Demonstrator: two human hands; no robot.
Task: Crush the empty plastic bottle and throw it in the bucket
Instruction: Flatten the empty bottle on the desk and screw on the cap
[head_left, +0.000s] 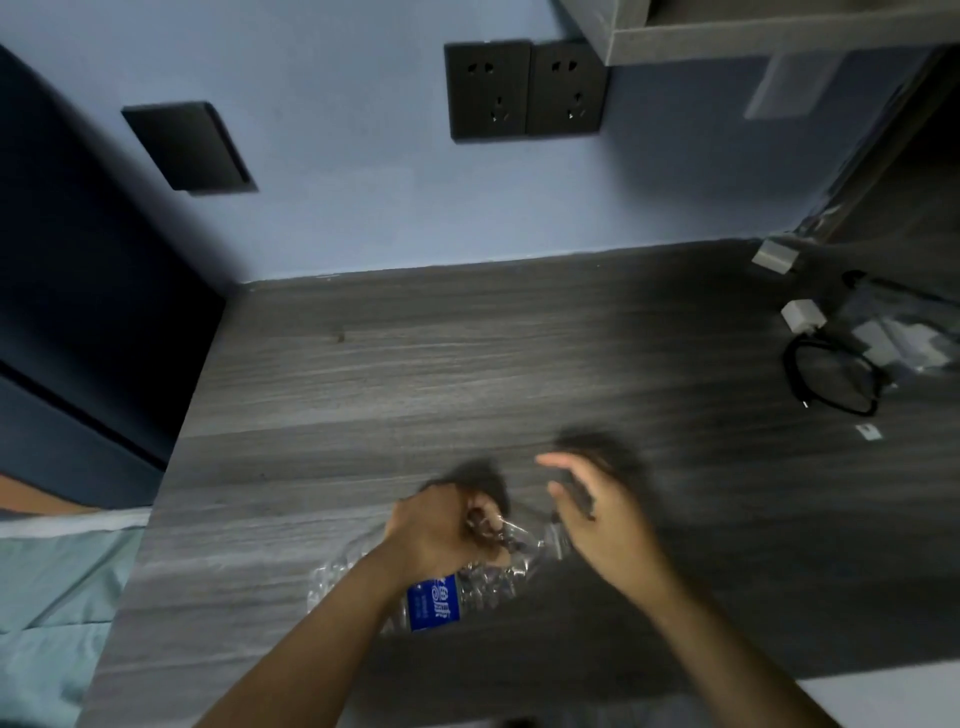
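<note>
A clear plastic bottle (478, 584) with a blue label lies on its side near the front of the grey wooden desk (467, 364), looking crumpled. My left hand (439, 527) presses down on its middle with the fingers curled around it. My right hand (597, 514) is at the bottle's neck end on the right, fingers partly spread and blurred; whether it touches the bottle I cannot tell. No bucket is in view.
A black cable loop (831, 382) and a white charger (802, 314) lie at the desk's right side beside clear plastic packaging (904, 332). Two black wall sockets (524, 88) sit above the desk. A teal bed sheet (57, 587) lies left of the desk.
</note>
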